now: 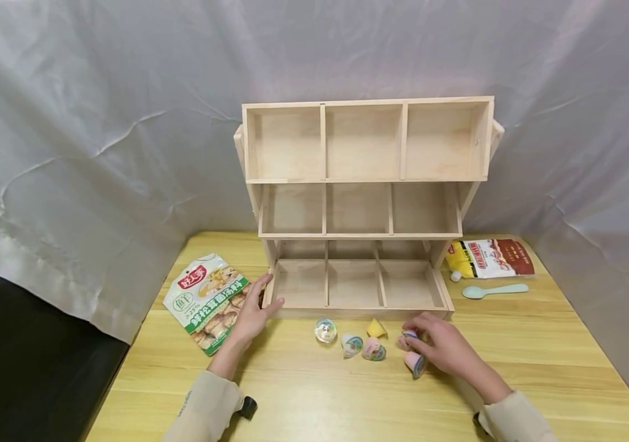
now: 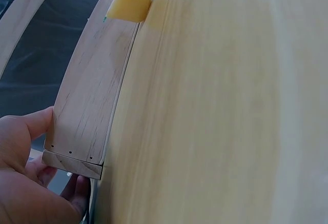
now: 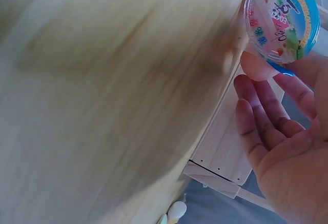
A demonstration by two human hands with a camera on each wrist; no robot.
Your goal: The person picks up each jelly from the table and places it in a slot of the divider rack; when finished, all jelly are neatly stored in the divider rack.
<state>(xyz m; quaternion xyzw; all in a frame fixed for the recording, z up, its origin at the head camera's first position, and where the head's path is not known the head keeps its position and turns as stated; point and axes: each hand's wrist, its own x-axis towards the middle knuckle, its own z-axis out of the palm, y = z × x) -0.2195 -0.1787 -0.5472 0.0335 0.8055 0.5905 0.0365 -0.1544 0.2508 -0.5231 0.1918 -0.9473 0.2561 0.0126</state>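
Note:
My left hand (image 1: 251, 314) holds the front left corner of the wooden shelf (image 1: 355, 313), thumb on its front board and fingers round the end in the left wrist view. My right hand (image 1: 447, 345) pinches a pink jelly cup (image 3: 258, 66), partly hidden by the fingers. Just below it another pink jelly cup (image 1: 415, 364) lies on its side, its printed lid (image 3: 282, 21) facing the right wrist camera. Left of that hand lie a yellow jelly cup (image 1: 376, 328), a third pink one (image 1: 374, 349), a whitish one (image 1: 351, 345) and a clear one (image 1: 325, 331).
The shelf has three stepped tiers of divided compartments. A green-and-white food packet (image 1: 209, 301) lies left of it. To the right are a capped yellow-and-red pouch (image 1: 493, 258) and a pale blue spoon (image 1: 495, 291). Grey cloth (image 1: 126, 123) hangs around the table.

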